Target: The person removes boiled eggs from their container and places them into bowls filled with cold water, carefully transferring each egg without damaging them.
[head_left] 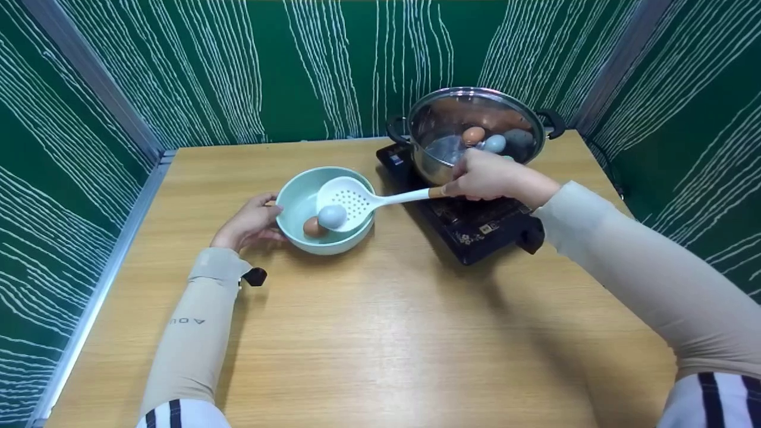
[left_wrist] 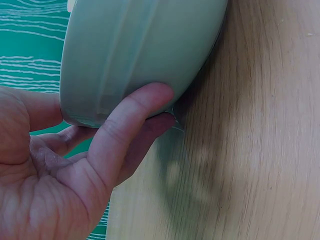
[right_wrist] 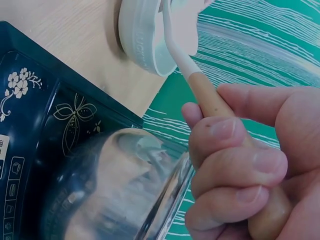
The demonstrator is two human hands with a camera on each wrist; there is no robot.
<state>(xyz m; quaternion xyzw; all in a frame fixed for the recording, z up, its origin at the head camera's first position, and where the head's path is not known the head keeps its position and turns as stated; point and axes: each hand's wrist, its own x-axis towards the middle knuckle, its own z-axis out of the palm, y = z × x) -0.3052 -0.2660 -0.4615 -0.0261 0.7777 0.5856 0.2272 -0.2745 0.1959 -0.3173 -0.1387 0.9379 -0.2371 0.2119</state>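
Observation:
My right hand [head_left: 489, 173] grips the wooden handle [right_wrist: 215, 102] of a white skimmer [head_left: 351, 199], its fingers wrapped round it. The skimmer's perforated head is over a pale green bowl [head_left: 326, 247], tipped toward its near side. A pale blue egg [head_left: 332, 217] lies at the low edge of that head. Beside it, a brown egg [head_left: 313, 227] sits in the bowl, partly hidden by the blue one. On the bowl's left side my left hand [head_left: 252, 221] holds it, thumb at the rim and fingers [left_wrist: 132, 112] against the outer wall and underside.
Behind my right hand stands a steel pot [head_left: 434, 166] with black handles, showing a brown egg [head_left: 473, 136] and a pale blue egg [head_left: 494, 144] inside. It rests on a black induction cooker [head_left: 469, 238]. Green walls with white lines border the wooden table [head_left: 357, 333].

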